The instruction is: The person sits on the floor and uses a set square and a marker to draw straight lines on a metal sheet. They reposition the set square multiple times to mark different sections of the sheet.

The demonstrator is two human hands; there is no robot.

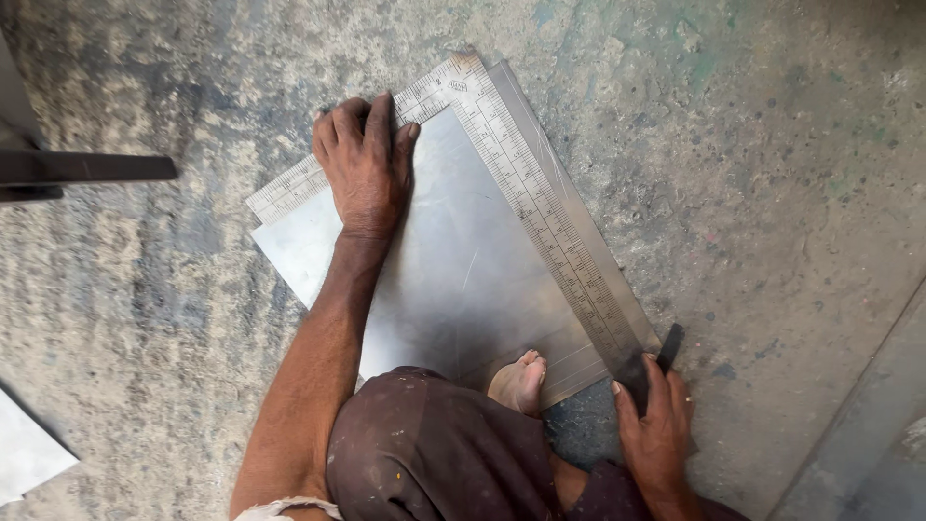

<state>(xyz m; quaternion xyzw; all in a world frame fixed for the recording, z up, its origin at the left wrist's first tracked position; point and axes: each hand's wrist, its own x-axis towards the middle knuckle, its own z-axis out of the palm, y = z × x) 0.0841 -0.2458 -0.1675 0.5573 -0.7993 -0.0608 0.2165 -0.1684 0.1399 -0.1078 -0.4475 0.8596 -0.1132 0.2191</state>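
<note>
A shiny metal sheet [453, 260] lies on the concrete floor. An L-shaped steel square ruler [540, 207] rests along its far and right edges. My left hand [365, 164] presses flat on the ruler's short arm and the sheet's far edge. My right hand [656, 425] grips a dark marking tool [668, 345] at the near end of the ruler's long arm. My bare foot [519, 381] stands on the sheet's near edge, beside my knee in dark brown cloth.
The stained concrete floor [752, 164] surrounds the sheet. A dark metal bar [87, 169] juts in from the left edge. A pale sheet corner [24, 453] lies at lower left. Another flat grey sheet [868, 434] sits at lower right.
</note>
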